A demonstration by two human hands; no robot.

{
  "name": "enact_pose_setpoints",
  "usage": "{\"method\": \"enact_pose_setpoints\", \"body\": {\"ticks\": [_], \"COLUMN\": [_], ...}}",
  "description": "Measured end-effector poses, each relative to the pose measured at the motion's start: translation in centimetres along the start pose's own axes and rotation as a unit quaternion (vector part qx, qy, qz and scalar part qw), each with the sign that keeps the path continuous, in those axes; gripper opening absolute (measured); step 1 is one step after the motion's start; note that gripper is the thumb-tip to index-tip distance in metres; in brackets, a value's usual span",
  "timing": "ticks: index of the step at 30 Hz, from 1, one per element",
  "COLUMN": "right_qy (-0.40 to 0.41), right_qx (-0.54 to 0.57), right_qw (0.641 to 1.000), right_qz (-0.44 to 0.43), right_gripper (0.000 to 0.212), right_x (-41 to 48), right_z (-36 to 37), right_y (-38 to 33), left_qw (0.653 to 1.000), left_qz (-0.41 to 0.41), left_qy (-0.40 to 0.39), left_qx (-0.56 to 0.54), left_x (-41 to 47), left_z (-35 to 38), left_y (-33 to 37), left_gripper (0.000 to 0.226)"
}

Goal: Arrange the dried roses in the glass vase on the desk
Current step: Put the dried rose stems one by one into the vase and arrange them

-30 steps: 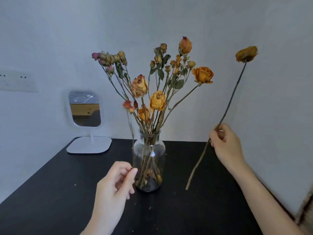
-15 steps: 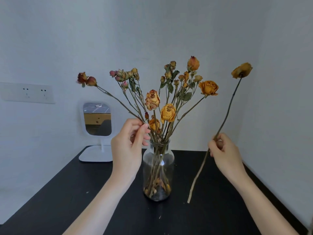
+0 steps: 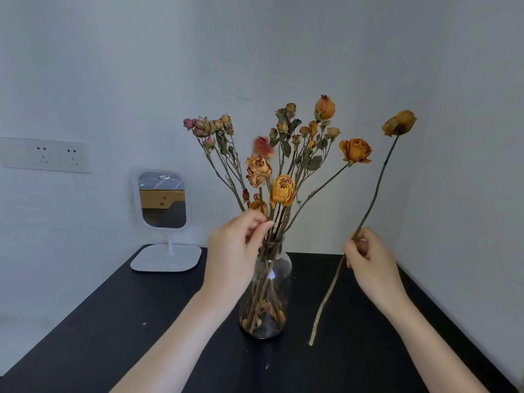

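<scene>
Glass vase (image 3: 266, 293) of dried roses (image 3: 282, 190) upright at centre of desk (image 3: 113, 321). Left hand (image 3: 235, 251), 9 o'clock of neck, pinching a thin stem (image 3: 261, 201) above the rim; right hand (image 3: 368, 259), 3 o'clock, pinching a loose rose (image 3: 399, 122) outside the vase. Likely faults: brittle stem snapped by pinch; vase tipped by sideways pull.

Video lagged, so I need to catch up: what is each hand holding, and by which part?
Right hand grips a loose rose at mid-stem. Left hand pinches the red rose by its stem, just above the vase mouth.

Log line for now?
left hand: pinches red rose stem above vase | right hand: holds loose rose beside vase | stage: loose rose not yet in
</scene>
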State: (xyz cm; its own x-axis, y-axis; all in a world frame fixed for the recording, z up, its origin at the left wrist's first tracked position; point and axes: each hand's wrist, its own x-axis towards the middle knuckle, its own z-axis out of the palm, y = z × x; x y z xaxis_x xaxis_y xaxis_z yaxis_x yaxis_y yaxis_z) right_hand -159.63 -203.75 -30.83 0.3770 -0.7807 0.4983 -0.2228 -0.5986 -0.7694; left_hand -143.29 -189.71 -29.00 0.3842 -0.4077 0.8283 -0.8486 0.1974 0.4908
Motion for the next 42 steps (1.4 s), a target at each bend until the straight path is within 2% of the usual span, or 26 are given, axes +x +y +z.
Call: {"method": "enact_pose_setpoints", "body": {"ticks": [7,13,17,23,29,34,42], "right_qy": [-0.002,-0.007,-0.006,-0.01,-0.015,-0.013,-0.012], "right_qx": [-0.007,-0.003,0.004,0.003,0.006,0.01,0.002], "right_qw": [1.0,1.0,1.0,1.0,1.0,1.0,1.0], "right_qz": [0.002,0.008,0.007,0.005,0.001,-0.002,-0.003], "right_gripper": [0.008,0.008,0.005,0.007,0.007,0.008,0.007], "right_x": [0.0,-0.1,-0.1,0.1,0.3,0.3,0.4], "right_z": [0.2,0.1,0.1,0.2,0.1,0.2,0.5], "right_y": [-0.2,-0.2,-0.1,0.1,0.4,0.6,0.9], "left_qw": [0.993,0.977,0.977,0.985,0.977,0.985,0.964], "left_qz": [0.067,0.009,-0.016,0.026,-0.038,0.024,-0.02], "left_qy": [-0.001,-0.034,-0.042,0.006,-0.034,0.015,-0.033], "left_qx": [0.093,0.212,0.209,0.168,0.207,0.17,0.265], "left_x": [0.2,0.1,-0.6,0.0,0.6,0.3,0.5], "left_z": [1.4,2.4,2.6,3.1,3.6,3.7,4.2], "left_y": [0.7,0.0,-0.8,0.3,0.1,0.6,-0.5], "left_gripper": [0.012,0.019,0.023,0.017,0.027,0.027,0.032]}}
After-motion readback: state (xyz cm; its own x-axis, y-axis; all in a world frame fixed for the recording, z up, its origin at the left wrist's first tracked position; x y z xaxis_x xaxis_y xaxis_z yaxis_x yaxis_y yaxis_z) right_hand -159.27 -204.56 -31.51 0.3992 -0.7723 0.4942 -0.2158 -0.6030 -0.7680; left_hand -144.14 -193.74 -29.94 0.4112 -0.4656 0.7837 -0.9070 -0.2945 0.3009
